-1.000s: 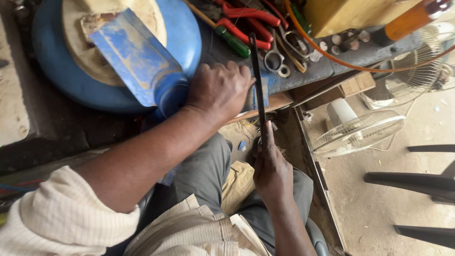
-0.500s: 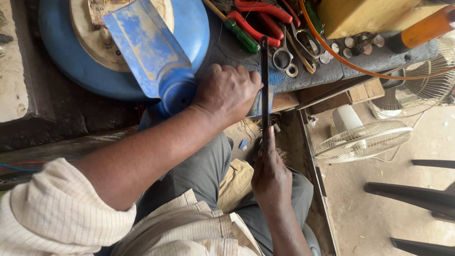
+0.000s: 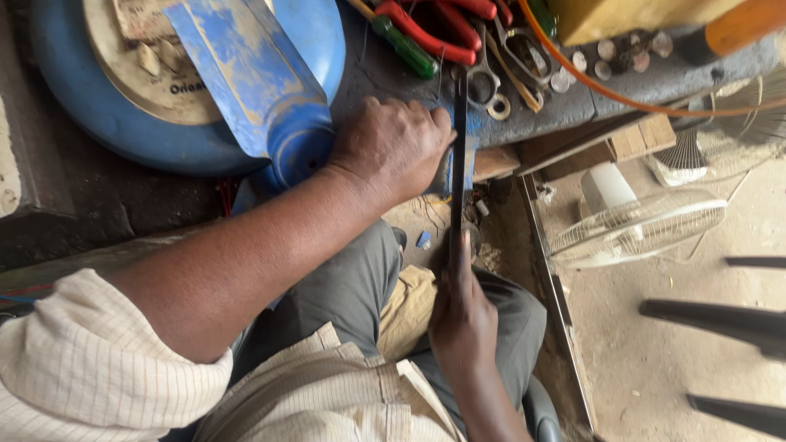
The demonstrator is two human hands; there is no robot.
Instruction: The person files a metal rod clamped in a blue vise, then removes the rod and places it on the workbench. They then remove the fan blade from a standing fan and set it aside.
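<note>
We've got our left hand [image 3: 393, 147] clamped on the scuffed blue plastic fan piece [image 3: 270, 106] at the edge of the workbench [image 3: 573, 98], and our right hand [image 3: 463, 315] closed around a thin dark blade [image 3: 457, 164] cutting beside those fingers. One slip on that smooth plastic and the knuckles could catch it.

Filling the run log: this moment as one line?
left hand: presses blue part | right hand: grips dark flat tool | bench
</note>
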